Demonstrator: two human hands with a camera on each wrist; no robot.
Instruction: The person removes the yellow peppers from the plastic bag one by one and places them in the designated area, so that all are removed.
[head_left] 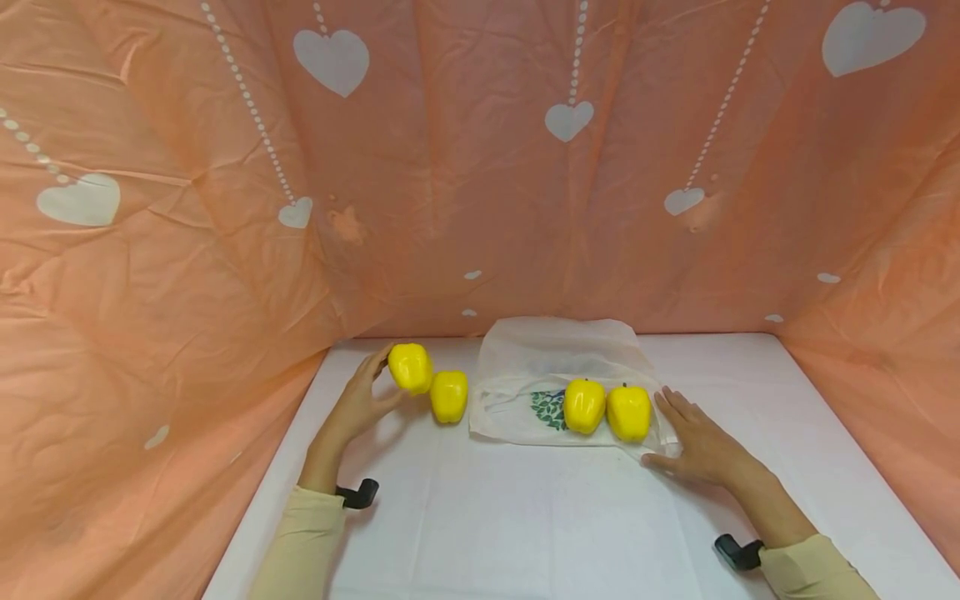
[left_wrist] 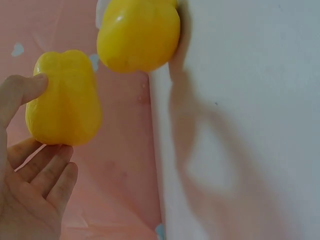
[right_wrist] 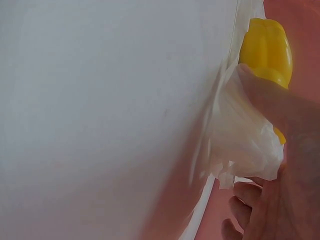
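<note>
My left hand (head_left: 358, 406) pinches a yellow bell pepper (head_left: 410, 367) between thumb and fingers; the left wrist view shows this pepper (left_wrist: 65, 100) raised above the white table. A second yellow bell pepper (head_left: 449, 397) stands just right of it. Further right, two more yellow bell peppers (head_left: 584, 406) (head_left: 630, 413) sit side by side on a flat, whitish bag (head_left: 517, 421) with a green leafy print. My right hand (head_left: 701, 442), fingers extended and thumb apart, touches the bag's right end beside the rightmost pepper. Crumpled bag material (right_wrist: 245, 135) lies against that hand in the right wrist view.
A white cloth covers the table (head_left: 510, 517). Orange sheeting (head_left: 465, 167) with white hearts hangs behind it and at both sides. A black strap mount (head_left: 360, 494) is on the left wrist, another black mount (head_left: 738, 552) on the right wrist.
</note>
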